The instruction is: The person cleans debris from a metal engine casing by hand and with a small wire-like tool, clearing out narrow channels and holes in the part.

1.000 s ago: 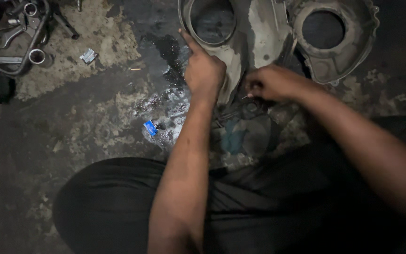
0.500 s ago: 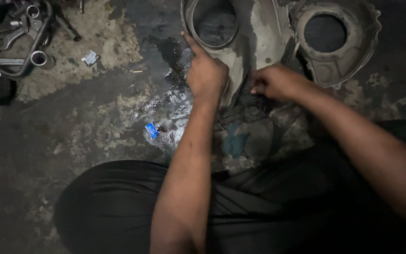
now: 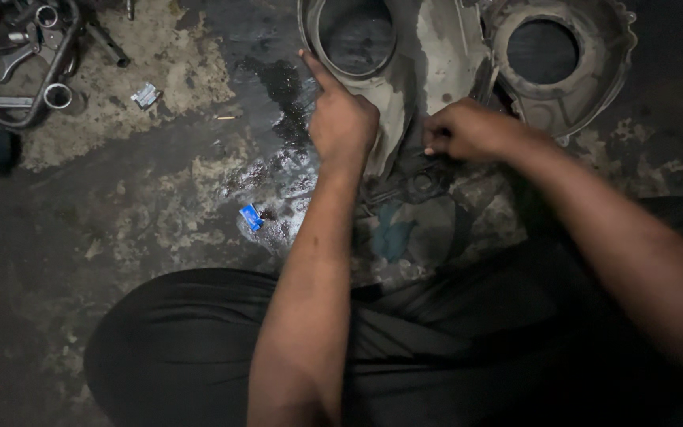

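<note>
Pointing: left hand (image 3: 343, 119) forefinger out, on grey metal cover (image 3: 436, 55) round rim; right hand (image 3: 464, 130) clenched, contents unclear.

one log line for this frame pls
left hand: index finger on metal housing rim | right hand: closed on dark gasket | floor: oily, blue scrap

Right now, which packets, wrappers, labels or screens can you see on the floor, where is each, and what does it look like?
Small blue packet: on the oily floor left of the left forearm, roughly rectangular, blue with a pale edge.
Small silver-grey wrapper: on the pale floor patch up left, right of the spanners, crumpled, squarish.
No labels, signs or screens in view.
</note>
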